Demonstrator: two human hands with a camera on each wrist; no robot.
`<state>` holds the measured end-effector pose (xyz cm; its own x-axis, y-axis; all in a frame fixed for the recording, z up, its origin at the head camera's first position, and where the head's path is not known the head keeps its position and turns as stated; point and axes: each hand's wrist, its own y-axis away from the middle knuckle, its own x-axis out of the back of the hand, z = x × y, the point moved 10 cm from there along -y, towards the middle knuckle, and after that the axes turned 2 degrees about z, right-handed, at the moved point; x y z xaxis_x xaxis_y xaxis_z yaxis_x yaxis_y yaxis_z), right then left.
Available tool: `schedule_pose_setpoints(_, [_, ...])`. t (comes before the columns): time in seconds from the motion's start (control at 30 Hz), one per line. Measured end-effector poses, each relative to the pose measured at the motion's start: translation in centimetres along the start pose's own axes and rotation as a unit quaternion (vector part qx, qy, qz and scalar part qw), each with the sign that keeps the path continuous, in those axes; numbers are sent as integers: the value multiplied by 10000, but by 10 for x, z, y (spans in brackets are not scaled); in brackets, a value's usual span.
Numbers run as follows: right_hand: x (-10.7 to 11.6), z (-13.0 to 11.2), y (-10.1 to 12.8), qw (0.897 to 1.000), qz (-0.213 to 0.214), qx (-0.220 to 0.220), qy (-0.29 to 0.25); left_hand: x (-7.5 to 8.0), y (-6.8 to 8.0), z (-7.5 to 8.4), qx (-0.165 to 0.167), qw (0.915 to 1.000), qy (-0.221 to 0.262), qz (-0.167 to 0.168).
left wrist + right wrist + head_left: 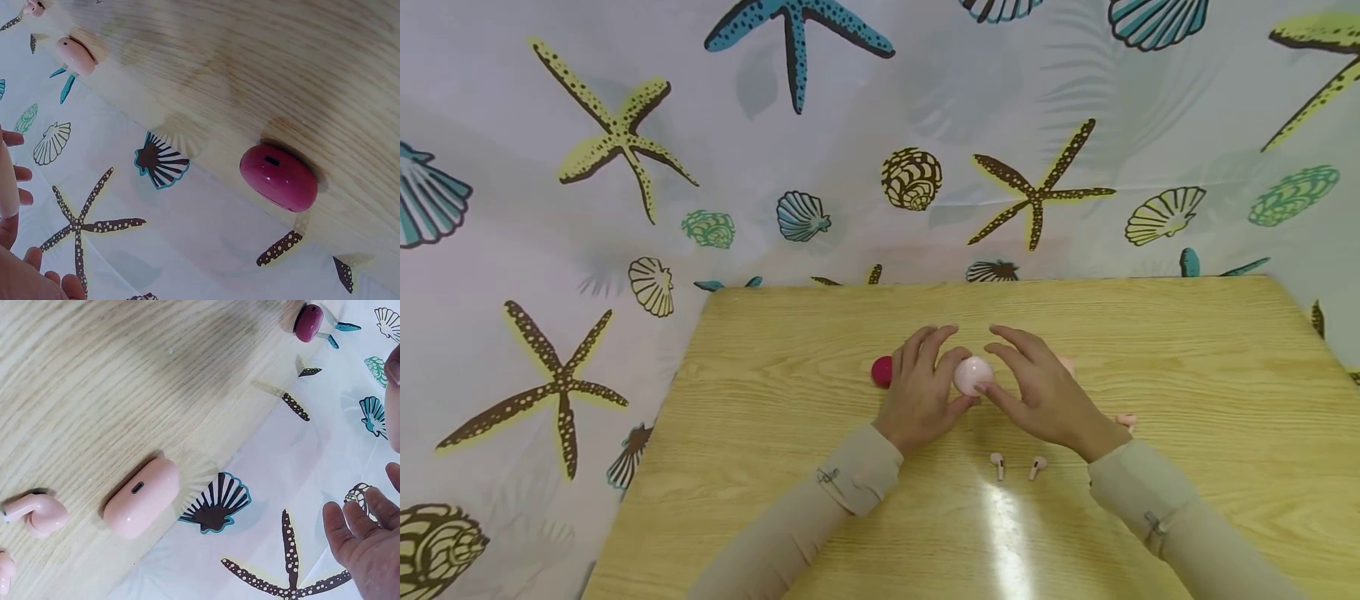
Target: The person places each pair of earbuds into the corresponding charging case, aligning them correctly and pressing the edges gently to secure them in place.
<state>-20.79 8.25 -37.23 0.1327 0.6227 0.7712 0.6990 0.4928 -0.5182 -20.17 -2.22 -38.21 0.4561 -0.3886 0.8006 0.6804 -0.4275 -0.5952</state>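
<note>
A pale, glossy, rounded earbud case (973, 377) is held up over the table between the two hands. My left hand (919, 392) grips its left side between thumb and forefinger. My right hand (1037, 387) touches the lower right of the case with its thumb, while its other fingers are spread and gently bent beside it. In the left wrist view only a smooth edge of the case (7, 184) shows among fingertips. Close by the left hand lies a magenta earbud case (279, 178). Beyond the right hand, partly hidden from the head, lies a pink earbud case (142, 497).
Two pale earbuds, a left one (997, 465) and a right one (1037, 467), lie on the wooden table (760, 400) in front of the hands. Pink earbuds (47, 515) lie near the pink case. A sea-patterned cloth (850, 167) hangs behind the table's far edge.
</note>
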Motion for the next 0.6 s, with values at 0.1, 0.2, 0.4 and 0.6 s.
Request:
schedule_pose_setpoints(0.1, [-1, -3, -1, 9999, 10, 100, -73, 4, 1, 2, -114, 9996, -82, 233])
schedule_pose_setpoints(0.2, [-2, -5, -1, 9997, 68, 180, -179, 7, 2, 4, -245, 9989, -161, 365])
schedule_pose_setpoints(0.4, [-4, -8, -1, 9987, 166, 293, -369, 6, 5, 9, -486, 9972, -338, 454])
schedule_pose_setpoints(0.6, [-8, -12, -2, 9977, 81, 321, -583, 1, 9, 7, -371, 9987, -95, 323])
